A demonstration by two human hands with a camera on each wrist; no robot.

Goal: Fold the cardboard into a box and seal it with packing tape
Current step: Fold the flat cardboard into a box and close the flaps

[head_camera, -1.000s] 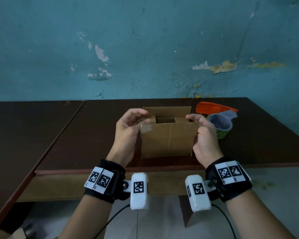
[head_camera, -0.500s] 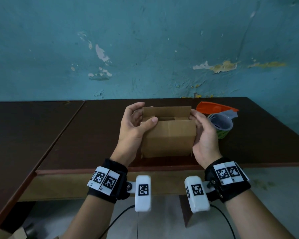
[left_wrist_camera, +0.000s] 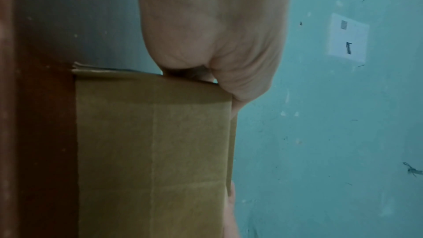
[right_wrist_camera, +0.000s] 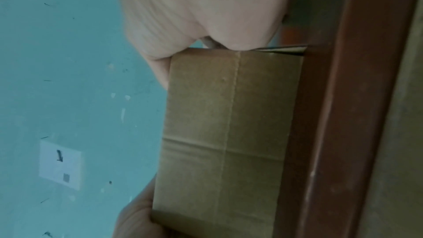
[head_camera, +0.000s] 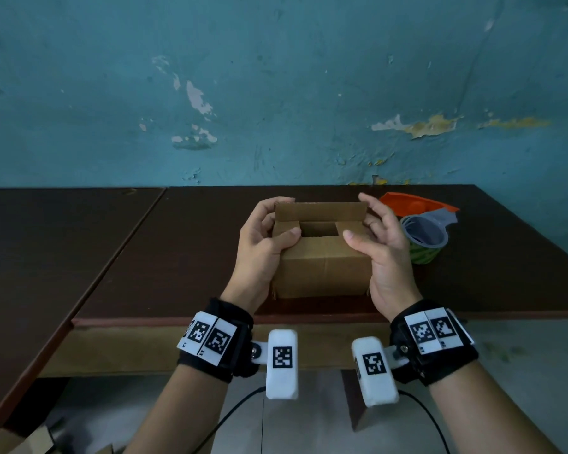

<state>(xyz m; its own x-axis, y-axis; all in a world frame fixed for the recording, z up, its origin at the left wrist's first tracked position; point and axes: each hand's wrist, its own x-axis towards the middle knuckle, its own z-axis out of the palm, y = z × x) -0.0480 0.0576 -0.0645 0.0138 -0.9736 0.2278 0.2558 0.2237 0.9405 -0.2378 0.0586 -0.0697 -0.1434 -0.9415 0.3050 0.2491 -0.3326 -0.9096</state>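
A small brown cardboard box (head_camera: 322, 273) stands near the front edge of the dark table (head_camera: 177, 257). Its side flaps are folded in, leaving a rectangular gap on top. The near flap leans down over the top and the far flap (head_camera: 320, 211) stands upright. My left hand (head_camera: 277, 221) grips the box's left end, thumb on the near flap and fingers curled at the far flap's corner. My right hand (head_camera: 366, 217) holds the right end the same way. In the wrist views the box's front wall (left_wrist_camera: 155, 151) (right_wrist_camera: 228, 124) fills the space below each palm.
A grey and green roll-shaped object (head_camera: 423, 239) and an orange object (head_camera: 413, 204) lie just right of my right hand. A second dark table (head_camera: 46, 257) adjoins on the left. A peeling teal wall (head_camera: 276, 93) stands behind.
The near flap, upright a second ago, has been pushed down over the top. Both thumbs have moved onto it, and the fingers have reached back to the far flap's corners.
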